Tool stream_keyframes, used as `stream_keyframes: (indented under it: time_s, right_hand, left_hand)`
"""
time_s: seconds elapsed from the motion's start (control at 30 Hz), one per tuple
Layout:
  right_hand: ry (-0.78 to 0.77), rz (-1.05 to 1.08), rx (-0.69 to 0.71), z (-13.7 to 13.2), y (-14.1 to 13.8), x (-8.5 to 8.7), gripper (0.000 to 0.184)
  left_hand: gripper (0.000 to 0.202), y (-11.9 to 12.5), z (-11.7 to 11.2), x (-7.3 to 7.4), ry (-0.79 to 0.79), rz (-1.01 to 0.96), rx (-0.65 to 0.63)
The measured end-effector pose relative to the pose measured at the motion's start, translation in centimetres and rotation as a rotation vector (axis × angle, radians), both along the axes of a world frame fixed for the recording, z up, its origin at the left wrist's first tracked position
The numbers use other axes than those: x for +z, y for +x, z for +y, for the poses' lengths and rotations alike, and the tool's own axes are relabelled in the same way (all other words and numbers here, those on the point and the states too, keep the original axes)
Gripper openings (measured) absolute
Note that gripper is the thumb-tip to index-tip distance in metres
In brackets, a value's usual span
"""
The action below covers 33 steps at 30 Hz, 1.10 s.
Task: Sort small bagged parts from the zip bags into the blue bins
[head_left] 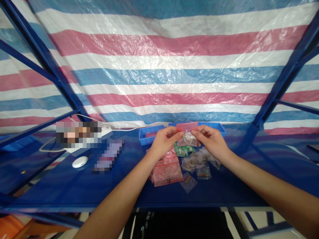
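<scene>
Between my two hands, raised over the table, is a pink see-through plastic bag (pixel 187 127). My left hand (pixel 166 137) pinches its left side between thumb and fingers. On the opposite side my right hand (pixel 208 136) grips it the same way, thumb in front. Something clear and shiny shows in the bag's lower part; I cannot make out what. Below my left hand lies a stack of pink zip bags (pixel 167 174). Green packets (pixel 182 151) rest behind it. Several small clear bags with brass-coloured pieces (pixel 203 171) are spread beneath my right hand.
Two blue bins (pixel 146 140) stand at the table's back, partly behind my hands. Leftward on the blue table (pixel 112 191) are a white rounded case (pixel 80 162), a blurred-out flat item (pixel 109 155) and a white power strip (pixel 83 145) with cables. Blue metal posts (pixel 281 76) frame a striped sheet.
</scene>
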State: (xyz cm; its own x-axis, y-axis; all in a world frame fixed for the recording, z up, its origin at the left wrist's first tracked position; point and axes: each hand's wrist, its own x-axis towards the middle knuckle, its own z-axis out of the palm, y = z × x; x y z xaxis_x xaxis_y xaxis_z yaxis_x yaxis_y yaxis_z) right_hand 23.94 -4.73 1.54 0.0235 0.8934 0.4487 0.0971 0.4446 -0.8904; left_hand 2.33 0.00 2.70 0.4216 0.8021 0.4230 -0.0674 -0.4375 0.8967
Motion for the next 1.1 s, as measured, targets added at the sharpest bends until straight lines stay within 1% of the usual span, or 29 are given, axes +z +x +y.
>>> stream_keyframes:
  time_s: [0.1, 0.27, 0.43, 0.53, 0.67, 0.73, 0.9, 1.0, 1.1]
  right_hand:
    - [0.017, -0.006, -0.028, -0.2, -0.2, 0.2, 0.034]
    - [0.048, 0.016, 0.017, -0.4, -0.6, 0.5, 0.033]
    - [0.078, 0.046, -0.002, -0.1, -0.5, 0.3, 0.035]
    - [0.047, 0.062, 0.048, 0.3, -0.3, 0.0, 0.039]
    - [-0.002, 0.065, 0.134, 0.6, -0.2, -0.3, 0.039]
    - [-0.006, 0.053, 0.121, 0.6, -0.2, -0.3, 0.037]
    - [0.027, 0.018, 0.037, 0.5, -0.1, -0.3, 0.036]
    - [0.058, -0.007, 0.021, 0.6, 0.1, -0.4, 0.028]
    - [0.073, -0.03, 0.019, 0.7, 0.3, -0.7, 0.021]
  left_hand:
    - [0.033, 0.1, -0.1, 0.0, 0.009, -0.033, 0.003]
    - [0.032, 0.0, 0.0, 0.2, 0.016, -0.085, 0.065]
    - [0.039, -0.1, 0.3, 0.0, 0.007, -0.09, 0.049]
    - [0.043, -0.1, 0.6, -0.4, 0.01, -0.107, 0.065]
    - [0.039, -0.1, 0.8, -0.5, 0.032, -0.11, 0.079]
    - [0.037, -0.1, 0.8, -0.5, 0.039, -0.094, 0.077]
    - [0.037, 0.0, 0.5, -0.5, 0.052, -0.046, 0.011]
    - [0.036, -0.2, 0.4, -0.6, 0.101, -0.001, 0.07]
    - [0.026, -0.5, 0.2, -0.4, 0.195, 0.1, 0.121]
